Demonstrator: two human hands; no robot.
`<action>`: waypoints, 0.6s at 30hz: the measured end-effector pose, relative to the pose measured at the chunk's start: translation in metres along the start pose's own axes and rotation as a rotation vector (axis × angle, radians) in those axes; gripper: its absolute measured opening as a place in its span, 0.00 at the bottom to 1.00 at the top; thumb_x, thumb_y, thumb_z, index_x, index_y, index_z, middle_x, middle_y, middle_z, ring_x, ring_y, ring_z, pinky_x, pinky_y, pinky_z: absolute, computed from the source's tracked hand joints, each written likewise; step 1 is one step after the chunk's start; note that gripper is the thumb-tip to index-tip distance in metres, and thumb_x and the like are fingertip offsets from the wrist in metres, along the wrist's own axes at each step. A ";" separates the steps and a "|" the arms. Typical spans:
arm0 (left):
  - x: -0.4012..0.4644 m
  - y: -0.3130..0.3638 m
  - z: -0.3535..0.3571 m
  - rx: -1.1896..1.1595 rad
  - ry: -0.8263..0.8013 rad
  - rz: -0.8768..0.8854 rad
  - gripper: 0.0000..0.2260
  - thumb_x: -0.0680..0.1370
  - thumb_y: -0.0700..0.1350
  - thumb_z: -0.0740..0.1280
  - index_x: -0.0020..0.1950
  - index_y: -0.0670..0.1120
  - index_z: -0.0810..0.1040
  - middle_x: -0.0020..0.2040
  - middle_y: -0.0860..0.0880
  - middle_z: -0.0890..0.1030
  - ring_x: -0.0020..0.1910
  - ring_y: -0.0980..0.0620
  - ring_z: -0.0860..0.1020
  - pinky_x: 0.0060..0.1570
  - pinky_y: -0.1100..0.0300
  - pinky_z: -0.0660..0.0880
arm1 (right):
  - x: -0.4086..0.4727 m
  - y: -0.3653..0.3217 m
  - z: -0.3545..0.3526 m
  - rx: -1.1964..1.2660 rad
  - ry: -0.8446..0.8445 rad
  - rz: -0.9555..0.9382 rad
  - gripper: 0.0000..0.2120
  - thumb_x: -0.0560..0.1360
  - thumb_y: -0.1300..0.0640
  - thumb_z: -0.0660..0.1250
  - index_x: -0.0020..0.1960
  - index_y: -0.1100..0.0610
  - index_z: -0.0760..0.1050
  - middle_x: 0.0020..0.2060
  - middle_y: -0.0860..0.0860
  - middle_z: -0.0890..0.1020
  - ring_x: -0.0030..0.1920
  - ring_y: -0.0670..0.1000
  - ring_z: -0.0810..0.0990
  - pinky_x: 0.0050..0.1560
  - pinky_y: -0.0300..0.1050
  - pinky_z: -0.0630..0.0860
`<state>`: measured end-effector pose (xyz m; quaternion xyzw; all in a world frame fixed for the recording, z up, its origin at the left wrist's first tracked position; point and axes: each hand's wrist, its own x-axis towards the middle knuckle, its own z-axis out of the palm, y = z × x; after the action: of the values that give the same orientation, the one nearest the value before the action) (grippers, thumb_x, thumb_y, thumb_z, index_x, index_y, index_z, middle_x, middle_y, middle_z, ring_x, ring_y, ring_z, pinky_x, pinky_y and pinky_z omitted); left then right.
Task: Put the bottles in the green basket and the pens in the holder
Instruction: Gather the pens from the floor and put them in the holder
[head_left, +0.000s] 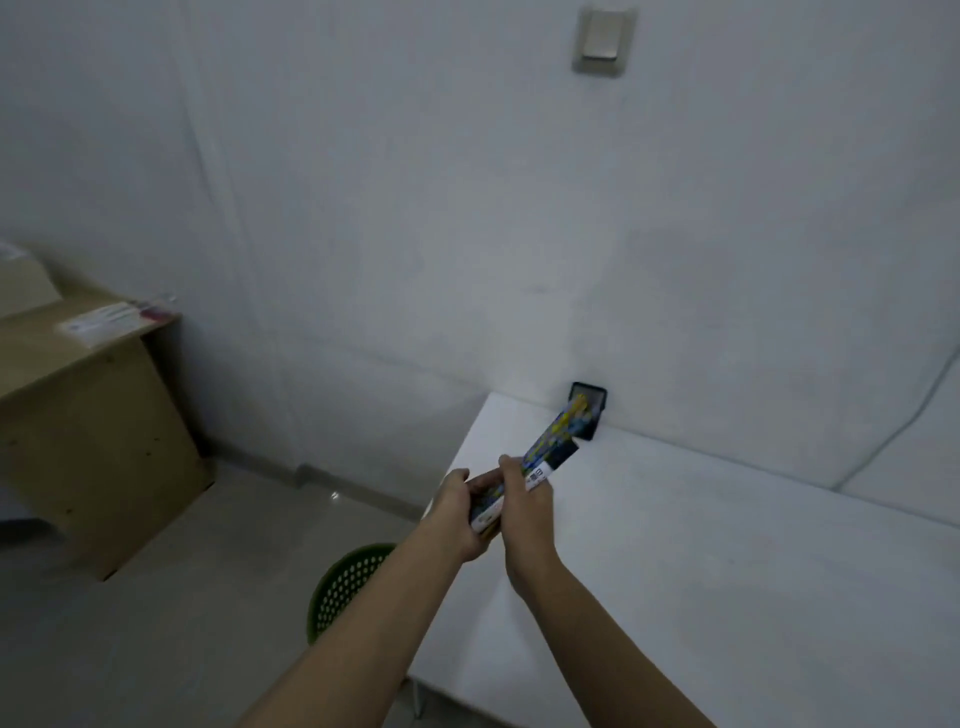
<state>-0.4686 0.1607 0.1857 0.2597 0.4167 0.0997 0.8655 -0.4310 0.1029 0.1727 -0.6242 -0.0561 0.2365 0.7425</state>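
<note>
Both my hands grip a box of pens (540, 457), dark blue with yellow and white print, over the near left corner of the white table (727, 561). My left hand (460, 512) holds its lower end and my right hand (524, 499) holds its middle. Several pens stick out of its upper end, pointing toward a black holder (595, 397) that stands against the wall at the table's back edge. The green perforated basket (345, 587) sits on the floor left of the table, partly hidden by my left forearm. No bottles are visible.
A tan wooden desk (78, 415) with papers on it stands at the left against the wall. A white cable (893, 431) runs down the wall at the right. A light switch (602, 41) is high on the wall. Grey floor lies between desk and table.
</note>
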 end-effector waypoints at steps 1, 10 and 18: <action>0.010 0.000 0.008 -0.008 0.007 -0.002 0.36 0.82 0.51 0.50 0.19 0.41 0.79 0.23 0.42 0.81 0.31 0.45 0.78 0.34 0.56 0.74 | 0.010 -0.002 -0.006 0.006 -0.001 0.042 0.09 0.78 0.57 0.63 0.38 0.57 0.72 0.34 0.55 0.79 0.39 0.56 0.80 0.48 0.52 0.78; 0.126 0.018 0.098 0.156 -0.049 0.006 0.22 0.83 0.50 0.50 0.31 0.42 0.68 0.27 0.42 0.78 0.34 0.47 0.73 0.34 0.56 0.70 | 0.156 -0.021 -0.034 0.266 0.130 0.151 0.10 0.78 0.61 0.61 0.38 0.60 0.71 0.28 0.54 0.73 0.29 0.52 0.73 0.35 0.46 0.73; 0.254 0.061 0.161 0.441 -0.135 -0.091 0.19 0.83 0.51 0.51 0.55 0.38 0.73 0.44 0.41 0.78 0.42 0.45 0.77 0.54 0.50 0.73 | 0.324 -0.042 -0.055 0.039 0.345 -0.069 0.08 0.80 0.57 0.59 0.43 0.58 0.69 0.28 0.52 0.70 0.27 0.49 0.70 0.32 0.46 0.68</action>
<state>-0.1814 0.2518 0.1314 0.4296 0.3810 -0.0503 0.8172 -0.1127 0.1849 0.1324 -0.6386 0.0552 0.1013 0.7609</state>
